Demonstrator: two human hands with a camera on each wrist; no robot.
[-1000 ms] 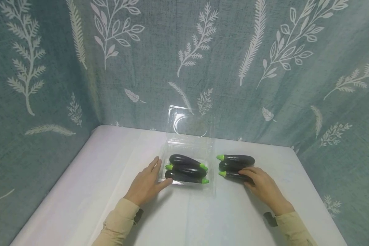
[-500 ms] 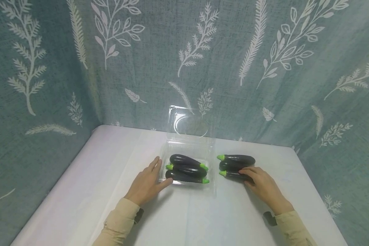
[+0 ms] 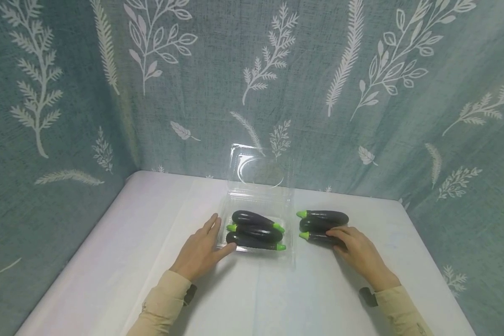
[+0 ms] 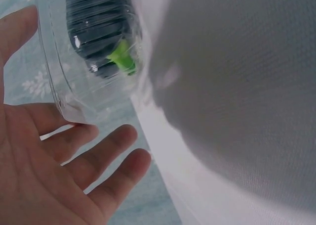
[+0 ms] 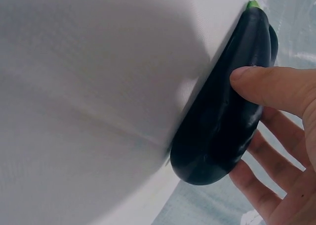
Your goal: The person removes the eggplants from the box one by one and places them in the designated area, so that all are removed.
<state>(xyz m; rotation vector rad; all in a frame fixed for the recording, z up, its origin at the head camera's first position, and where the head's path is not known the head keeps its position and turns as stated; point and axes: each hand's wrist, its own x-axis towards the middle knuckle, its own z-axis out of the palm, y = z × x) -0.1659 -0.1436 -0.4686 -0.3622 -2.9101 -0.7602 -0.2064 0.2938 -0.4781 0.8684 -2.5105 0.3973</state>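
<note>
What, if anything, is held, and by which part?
The right hand pinches the front loose eggplant by its thick body. The left hand grips nothing, just touching the clear clamshell.

Wrinkled beige sleeves point(image 3: 168, 291), small dark wrist devices point(image 3: 190, 295)

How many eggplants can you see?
6. Three eggplants in the clear box; three more on the table beside it, the right hand holding the nearest one.

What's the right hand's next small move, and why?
Probably a slight lift of the near eggplant: the right hand pinches it from both sides, it lies outside the open box, and the left hand touches that box, beside three eggplants inside.
</note>
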